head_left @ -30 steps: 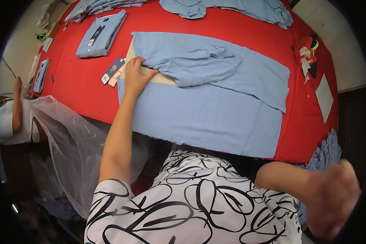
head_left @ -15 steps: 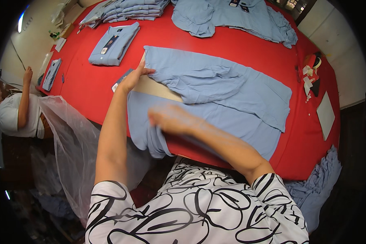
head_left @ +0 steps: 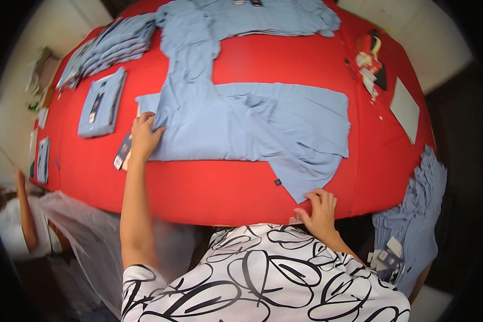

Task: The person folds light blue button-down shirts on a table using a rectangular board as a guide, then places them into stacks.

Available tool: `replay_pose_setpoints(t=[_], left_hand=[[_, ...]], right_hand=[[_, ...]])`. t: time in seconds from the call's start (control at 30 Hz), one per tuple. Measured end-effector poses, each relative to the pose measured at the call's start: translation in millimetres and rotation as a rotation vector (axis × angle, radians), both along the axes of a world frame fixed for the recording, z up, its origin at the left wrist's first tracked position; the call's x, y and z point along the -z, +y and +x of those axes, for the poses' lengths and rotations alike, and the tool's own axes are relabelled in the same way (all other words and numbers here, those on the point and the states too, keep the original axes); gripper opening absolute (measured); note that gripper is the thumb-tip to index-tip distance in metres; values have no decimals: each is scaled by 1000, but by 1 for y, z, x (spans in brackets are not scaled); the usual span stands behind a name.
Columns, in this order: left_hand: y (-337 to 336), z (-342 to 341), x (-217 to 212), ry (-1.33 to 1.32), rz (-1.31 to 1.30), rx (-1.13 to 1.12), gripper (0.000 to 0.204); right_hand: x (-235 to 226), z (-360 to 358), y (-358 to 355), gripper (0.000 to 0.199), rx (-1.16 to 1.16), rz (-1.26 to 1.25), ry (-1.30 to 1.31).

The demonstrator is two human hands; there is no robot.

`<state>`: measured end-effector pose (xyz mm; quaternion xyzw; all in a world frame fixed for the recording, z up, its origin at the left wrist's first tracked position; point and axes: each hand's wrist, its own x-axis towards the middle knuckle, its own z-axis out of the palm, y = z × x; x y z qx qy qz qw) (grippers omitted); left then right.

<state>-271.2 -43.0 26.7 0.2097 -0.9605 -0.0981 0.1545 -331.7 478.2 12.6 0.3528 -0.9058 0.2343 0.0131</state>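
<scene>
A light blue shirt [head_left: 209, 129] lies partly folded on the red table in front of me. One sleeve [head_left: 188, 64] stretches away toward the far side, and a loose flap with a small dark label hangs toward me at the near right. My left hand [head_left: 146, 137] is closed on the shirt's left edge, thumb on top of the cloth. Beside it a dark hang tag [head_left: 124, 150] pokes out. At the flap's near corner my right hand [head_left: 320, 211] has its fingers apart, fingertips by the cloth.
Folded shirts [head_left: 121, 45] are stacked at the far left, with a single folded shirt [head_left: 102, 104] nearer. More blue garments [head_left: 273, 19] lie at the far edge. Scraps [head_left: 367, 67] and a white sheet [head_left: 405, 110] are on the right. Blue clothing [head_left: 410, 198] hangs below; another person [head_left: 24, 220] is at left.
The near part of the shirt has been folded over, covering the tan board, and the sleeve now points away from me. My right hand has moved right to the flap's corner. The view has shifted.
</scene>
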Motion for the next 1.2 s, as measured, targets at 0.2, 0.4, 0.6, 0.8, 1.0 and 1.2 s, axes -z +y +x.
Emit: replay_pose_setpoints(t=[0.2,0.4,0.6,0.8,1.0,1.2], left_hand=[[3,-16,33,225,14,9,35],[-11,-7,51,279,-75,-53,29],[-15,-15,50,286,-7,-55,24],[-13,-22,39,217,77,-90,23],[-8,-18,46,260,-43,-90,23],[-3,-21,37,250,0,-149,25]], right_hand=[[21,-65,7,30,89,-169,170],[-1,-89,2,28,-218,-79,53],[13,-141,26,21,46,-244,173],[-27,-197,11,15,722,-309,65],[-2,-151,-80,40,247,-260,195],[30,-188,-36,73,652,335,135]])
